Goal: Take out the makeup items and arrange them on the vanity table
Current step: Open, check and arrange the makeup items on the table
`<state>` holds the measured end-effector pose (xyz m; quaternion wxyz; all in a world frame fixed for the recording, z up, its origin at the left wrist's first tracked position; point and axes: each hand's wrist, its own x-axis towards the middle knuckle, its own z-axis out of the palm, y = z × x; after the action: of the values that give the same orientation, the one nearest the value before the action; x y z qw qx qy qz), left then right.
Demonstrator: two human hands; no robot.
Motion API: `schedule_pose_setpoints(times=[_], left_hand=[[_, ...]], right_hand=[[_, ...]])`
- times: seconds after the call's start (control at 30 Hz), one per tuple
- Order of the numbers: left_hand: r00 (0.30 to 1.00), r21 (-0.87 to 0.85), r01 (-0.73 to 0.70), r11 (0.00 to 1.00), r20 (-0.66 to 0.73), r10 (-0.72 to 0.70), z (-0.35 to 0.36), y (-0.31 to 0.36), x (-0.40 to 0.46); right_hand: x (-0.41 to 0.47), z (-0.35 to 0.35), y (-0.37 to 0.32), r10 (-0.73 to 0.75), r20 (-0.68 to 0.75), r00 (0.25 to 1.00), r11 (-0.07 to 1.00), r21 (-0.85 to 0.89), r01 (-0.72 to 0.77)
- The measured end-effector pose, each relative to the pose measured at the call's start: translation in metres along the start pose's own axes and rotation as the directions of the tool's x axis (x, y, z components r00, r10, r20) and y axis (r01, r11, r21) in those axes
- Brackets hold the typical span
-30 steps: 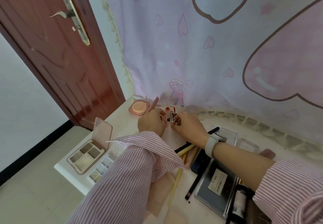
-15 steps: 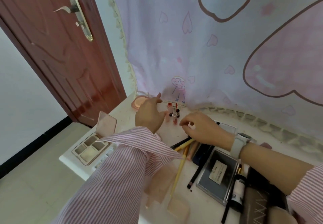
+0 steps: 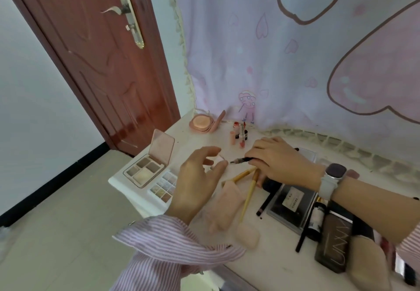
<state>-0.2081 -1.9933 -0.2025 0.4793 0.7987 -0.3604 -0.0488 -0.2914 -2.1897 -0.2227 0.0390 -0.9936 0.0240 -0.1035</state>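
My right hand [image 3: 279,162] grips a thin black pencil [image 3: 241,160] that points left over the white vanity table [image 3: 279,261]. My left hand [image 3: 197,181] hovers beside it with fingers spread, its thumb near the pencil's tip, holding nothing. Three lipsticks [image 3: 239,135] stand upright at the back. A round pink compact [image 3: 202,123] lies open behind them. An open eyeshadow palette [image 3: 150,165] and a second palette [image 3: 164,187] sit at the left edge. Two yellow-handled brushes [image 3: 248,190] lie under my right hand.
A dark case with a label [image 3: 292,206], a black eyeliner [image 3: 263,206], a dark bottle [image 3: 317,220] and a brown box [image 3: 336,243] crowd the right. Pink sponges [image 3: 225,209] lie in the middle. A pink curtain [image 3: 295,52] hangs behind; a red-brown door [image 3: 95,52] is at left.
Both hands drew back from the standing lipsticks toward me. My right hand took hold of the black pencil; my left hand opened and pulled away.
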Motion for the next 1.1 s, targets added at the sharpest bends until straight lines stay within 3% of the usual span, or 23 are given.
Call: schedule_pose_setpoints(times=[0.07,0.17,0.3,0.4,0.5,0.63,0.77,0.97,1.03,1.1], left_hand=[[0.991,0.105,-0.099,0.99,0.095,0.09,0.005,-0.004,-0.011],[0.959,0.237,-0.237,0.942,0.211,0.189,0.012,-0.004,-0.022],[0.925,0.481,-0.377,0.791,0.242,0.294,0.018,0.004,-0.03],[0.881,0.612,-0.468,0.637,0.275,0.384,0.019,0.01,-0.037],[0.865,0.652,-0.492,0.577,0.292,0.408,0.021,0.011,-0.041],[0.918,0.656,-0.396,0.643,0.263,0.297,0.011,0.0,-0.039],[0.928,0.608,-0.372,0.702,0.263,0.263,0.002,-0.003,-0.037],[0.931,0.494,-0.365,0.789,0.188,0.313,-0.004,-0.017,-0.032],[0.944,0.46,-0.322,0.827,0.219,0.246,-0.01,-0.019,-0.026],[0.97,0.481,-0.198,0.854,0.22,0.101,-0.015,-0.023,-0.02]], right_hand=[[-0.011,-0.013,-0.01,-0.023,-0.014,1.0,1.0,-0.001,0.023],[-0.025,-0.026,-0.026,-0.066,0.094,0.993,0.997,-0.021,0.068],[-0.04,-0.036,-0.039,-0.051,0.201,0.978,0.985,0.172,0.016],[-0.043,-0.038,-0.042,-0.07,0.236,0.969,0.991,0.131,0.039],[-0.043,-0.04,-0.047,-0.064,0.236,0.97,0.993,0.111,0.039],[-0.042,-0.043,-0.038,-0.032,0.188,0.982,0.998,0.051,0.023],[-0.041,-0.035,-0.027,-0.084,0.11,0.99,0.996,-0.022,0.086],[-0.038,-0.037,-0.028,-0.157,-0.036,0.987,0.981,-0.125,0.151],[-0.036,-0.037,-0.022,-0.177,-0.077,0.981,0.978,-0.124,0.167],[-0.033,-0.032,-0.013,-0.061,-0.074,0.995,0.998,-0.031,0.059]])
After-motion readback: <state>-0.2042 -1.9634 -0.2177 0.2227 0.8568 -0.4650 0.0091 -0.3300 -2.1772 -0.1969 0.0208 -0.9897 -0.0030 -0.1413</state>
